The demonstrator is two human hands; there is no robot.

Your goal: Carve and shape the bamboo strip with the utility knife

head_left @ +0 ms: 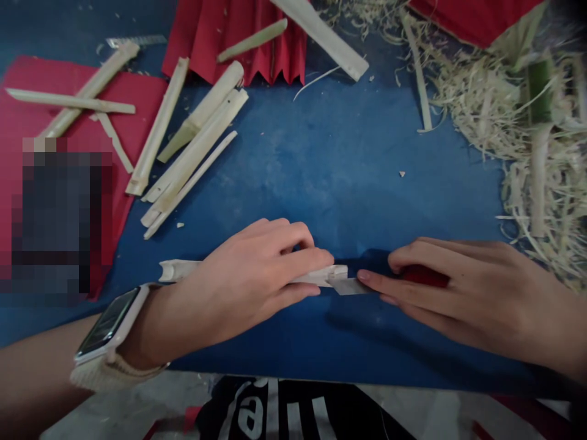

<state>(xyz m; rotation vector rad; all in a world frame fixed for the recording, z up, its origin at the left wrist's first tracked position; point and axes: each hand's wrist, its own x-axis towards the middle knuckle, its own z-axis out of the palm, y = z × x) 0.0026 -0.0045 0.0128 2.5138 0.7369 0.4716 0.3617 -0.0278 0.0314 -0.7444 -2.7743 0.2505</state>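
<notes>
My left hand (pixel 261 275), with a watch (pixel 110 324) on its wrist, presses a split piece of bamboo (pixel 177 270) down near the table's front edge. The bamboo lies crosswise, its middle hidden under my palm and fingers. From the right, my right hand (pixel 458 293) grips a utility knife (pixel 424 276) by its red handle, index finger stretched along it. Its flat blade (pixel 351 285) meets the right end of the bamboo, close to my left fingertips. Most of the handle is hidden in my right hand.
Several split bamboo pieces (pixel 197 153) lie at the upper left, partly on red paper (pixel 137 91). Folded red paper (pixel 257 55) is at the back. Pale shavings (pixel 486 104) heap at the right of the blue table (pixel 321 177). A pixelated dark object (pixel 57 208) is at left.
</notes>
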